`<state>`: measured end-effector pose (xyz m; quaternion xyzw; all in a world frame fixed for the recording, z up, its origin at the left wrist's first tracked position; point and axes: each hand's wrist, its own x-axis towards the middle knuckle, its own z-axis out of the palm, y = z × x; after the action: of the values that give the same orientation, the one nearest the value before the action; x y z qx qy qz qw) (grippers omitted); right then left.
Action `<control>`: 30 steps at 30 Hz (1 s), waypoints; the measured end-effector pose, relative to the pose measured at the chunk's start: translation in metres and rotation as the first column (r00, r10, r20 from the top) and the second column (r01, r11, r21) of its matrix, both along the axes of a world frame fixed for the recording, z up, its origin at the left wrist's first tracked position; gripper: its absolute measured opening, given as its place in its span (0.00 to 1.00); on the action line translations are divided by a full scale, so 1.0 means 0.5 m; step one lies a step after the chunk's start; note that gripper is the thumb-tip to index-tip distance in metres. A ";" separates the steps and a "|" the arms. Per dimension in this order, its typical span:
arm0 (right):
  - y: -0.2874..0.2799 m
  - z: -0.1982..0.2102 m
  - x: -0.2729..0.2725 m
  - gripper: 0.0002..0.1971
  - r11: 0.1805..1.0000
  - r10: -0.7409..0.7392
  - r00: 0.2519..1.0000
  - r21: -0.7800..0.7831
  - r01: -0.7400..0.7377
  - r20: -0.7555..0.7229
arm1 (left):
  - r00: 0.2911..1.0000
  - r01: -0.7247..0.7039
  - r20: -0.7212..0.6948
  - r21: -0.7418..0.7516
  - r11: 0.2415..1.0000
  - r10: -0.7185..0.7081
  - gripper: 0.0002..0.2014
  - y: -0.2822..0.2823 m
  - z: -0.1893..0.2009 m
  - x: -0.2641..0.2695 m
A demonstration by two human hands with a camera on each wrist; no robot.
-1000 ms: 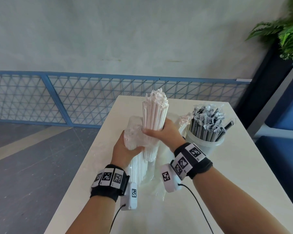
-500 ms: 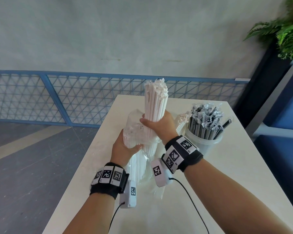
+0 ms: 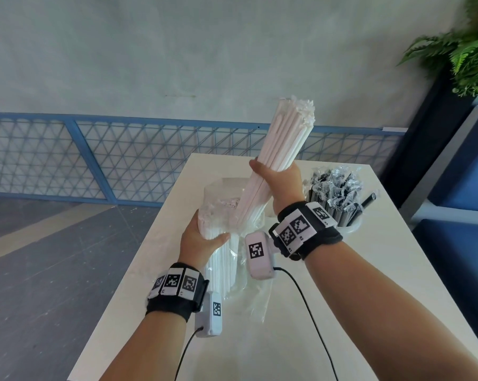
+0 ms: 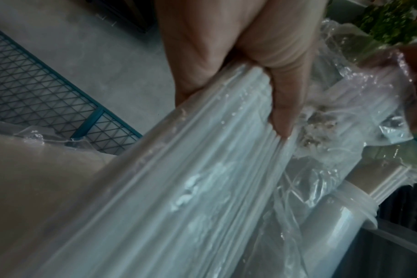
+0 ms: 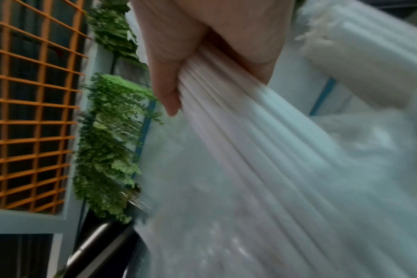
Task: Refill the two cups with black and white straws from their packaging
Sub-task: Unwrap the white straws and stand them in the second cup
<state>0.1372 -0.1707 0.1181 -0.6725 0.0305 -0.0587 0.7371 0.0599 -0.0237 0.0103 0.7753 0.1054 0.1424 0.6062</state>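
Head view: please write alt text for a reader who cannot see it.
The right hand lifts a tilted bundle of white straws out of the clear plastic bag, which the left hand grips, over a white table. A cup of wrapped black straws stands to the right.

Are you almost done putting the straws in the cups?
About halfway. The cup of black straws on the right already looks full. The right hand grips a bunch of white straws, its lower end just above the plastic bag that the left hand holds. They must still go into the second cup, which is mostly hidden.
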 end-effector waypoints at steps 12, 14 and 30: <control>-0.011 0.000 -0.002 0.15 0.993 -0.051 0.999 0.107 0.052 -0.010 | 0.999 -0.034 0.004 -0.007 0.999 0.034 0.28 0.006 -0.009 0.006; -0.022 0.018 0.006 0.13 0.986 -0.070 0.997 0.153 0.067 0.014 | 0.999 -0.047 -0.001 -0.021 0.999 0.047 0.29 0.010 -0.012 0.006; -0.024 -0.033 0.031 0.20 0.987 -0.135 0.982 -0.071 0.145 0.133 | 0.999 -0.052 -0.004 -0.039 0.998 0.052 0.26 0.010 -0.012 -0.002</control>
<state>0.1525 -0.1827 0.1018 -0.6927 0.0279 -0.1546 0.7040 0.0588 -0.0188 0.0043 0.7604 0.1293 0.1550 0.6173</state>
